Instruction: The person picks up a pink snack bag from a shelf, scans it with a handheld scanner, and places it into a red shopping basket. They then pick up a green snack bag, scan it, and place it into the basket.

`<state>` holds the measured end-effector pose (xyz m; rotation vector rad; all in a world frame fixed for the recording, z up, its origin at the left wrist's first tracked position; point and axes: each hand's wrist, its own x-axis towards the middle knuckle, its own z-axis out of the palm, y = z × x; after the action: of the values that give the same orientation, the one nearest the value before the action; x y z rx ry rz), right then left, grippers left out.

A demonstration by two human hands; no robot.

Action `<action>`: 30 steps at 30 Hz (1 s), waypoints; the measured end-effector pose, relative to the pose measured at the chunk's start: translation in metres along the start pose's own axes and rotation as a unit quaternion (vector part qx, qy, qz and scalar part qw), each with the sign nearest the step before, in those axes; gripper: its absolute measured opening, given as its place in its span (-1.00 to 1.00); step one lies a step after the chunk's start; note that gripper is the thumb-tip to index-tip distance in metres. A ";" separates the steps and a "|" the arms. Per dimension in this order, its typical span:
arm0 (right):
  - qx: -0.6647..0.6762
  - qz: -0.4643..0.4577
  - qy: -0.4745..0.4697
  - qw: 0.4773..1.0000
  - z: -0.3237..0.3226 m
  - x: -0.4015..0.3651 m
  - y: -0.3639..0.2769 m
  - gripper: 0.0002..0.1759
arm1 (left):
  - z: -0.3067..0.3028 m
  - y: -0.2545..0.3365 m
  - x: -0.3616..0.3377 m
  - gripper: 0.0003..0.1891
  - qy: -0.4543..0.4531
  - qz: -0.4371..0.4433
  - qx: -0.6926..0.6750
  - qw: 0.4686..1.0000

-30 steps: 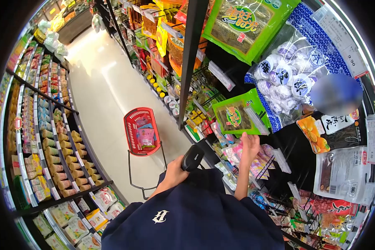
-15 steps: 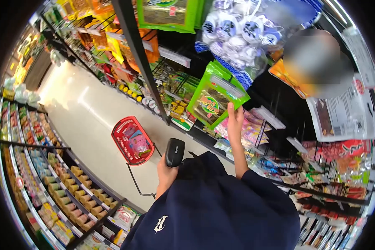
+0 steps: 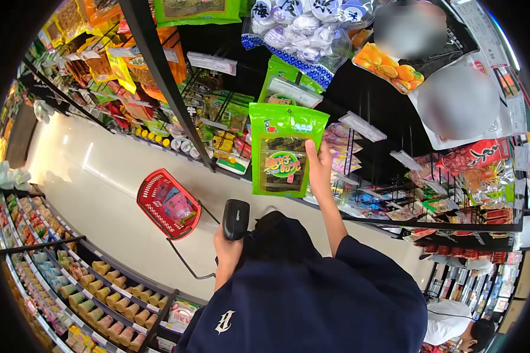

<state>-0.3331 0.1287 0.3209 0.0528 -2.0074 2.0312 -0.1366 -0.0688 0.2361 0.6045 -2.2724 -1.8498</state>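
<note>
A flat green snack packet [image 3: 282, 150] with a dark window is held upright by its right edge in my right hand [image 3: 320, 167], thumb across its front. Behind it, a similar green packet [image 3: 285, 79] hangs on the rack beside a price tag. My left hand [image 3: 227, 246] is closed around a black rounded device [image 3: 236, 220]. To the left of that hand, a red basket [image 3: 149, 203] with a pink and purple package [image 3: 175, 206] inside stands low over the floor, its long black handle reaching toward my left wrist.
Hanging snack bags [image 3: 303, 29] and price tags fill the black rack ahead and to the right. Shelves of cups [image 3: 94, 294] curve along the lower left. A pale floor aisle [image 3: 100, 170] runs between them. Another person in a white top [image 3: 447, 322] is at the lower right.
The green packet in my right hand has come away from the rack, moved slightly left and turned upright. The view has shifted, and a person now shows at the lower right.
</note>
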 end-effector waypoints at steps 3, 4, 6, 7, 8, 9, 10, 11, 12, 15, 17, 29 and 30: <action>-0.029 0.051 0.008 0.998 -0.015 -0.016 0.016 -0.69 | -0.008 -0.005 -0.004 -0.70 0.008 0.006 0.001 1.000; -0.017 0.065 0.021 0.998 -0.017 -0.022 0.016 -0.69 | -0.009 -0.009 -0.007 -0.69 0.011 0.005 0.006 1.000; -0.013 0.099 0.039 0.994 -0.023 -0.033 0.025 -0.68 | -0.014 -0.014 -0.013 -0.68 -0.002 -0.012 0.001 1.000; -0.004 0.125 0.051 0.991 -0.027 -0.037 0.028 -0.67 | -0.017 -0.016 -0.015 -0.68 -0.006 -0.022 -0.006 1.000; 0.011 0.142 0.041 0.989 -0.031 -0.043 0.030 -0.66 | -0.018 -0.020 -0.017 -0.67 0.000 -0.027 -0.020 0.999; 0.008 0.148 0.049 0.988 -0.035 -0.048 0.033 -0.66 | -0.021 -0.020 -0.019 -0.67 -0.009 -0.033 -0.016 0.999; 0.001 0.152 0.045 0.987 -0.037 -0.049 0.037 -0.65 | -0.023 -0.020 -0.019 -0.67 -0.008 -0.024 -0.015 1.000; -0.004 0.156 0.039 0.987 -0.038 -0.053 0.040 -0.65 | -0.027 -0.019 -0.020 -0.68 -0.004 -0.014 -0.014 1.000; 0.022 0.153 0.050 0.987 -0.031 -0.055 0.032 -0.63 | -0.030 -0.016 -0.022 -0.69 -0.008 -0.027 -0.001 1.000; 0.060 0.216 0.054 0.973 -0.025 -0.061 0.024 -0.61 | -0.036 -0.014 -0.025 -0.79 0.025 -0.006 0.003 1.000; 0.070 0.241 0.038 0.967 -0.023 -0.063 0.028 -0.56 | -0.040 -0.016 -0.027 -0.80 0.037 -0.007 -0.011 0.999; 0.658 0.238 -0.351 0.622 -0.017 -0.034 0.108 -0.30 | -0.058 -0.045 -0.035 -0.79 0.144 -0.001 -0.037 0.989; 0.668 0.236 -0.366 0.604 -0.011 -0.033 0.105 -0.34 | -0.058 -0.045 -0.035 -0.79 0.144 -0.002 -0.034 0.989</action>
<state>-0.3231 0.1345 0.2103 0.8195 -0.0262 3.7635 -0.0745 -0.1145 0.2109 0.8077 -2.0164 -1.7049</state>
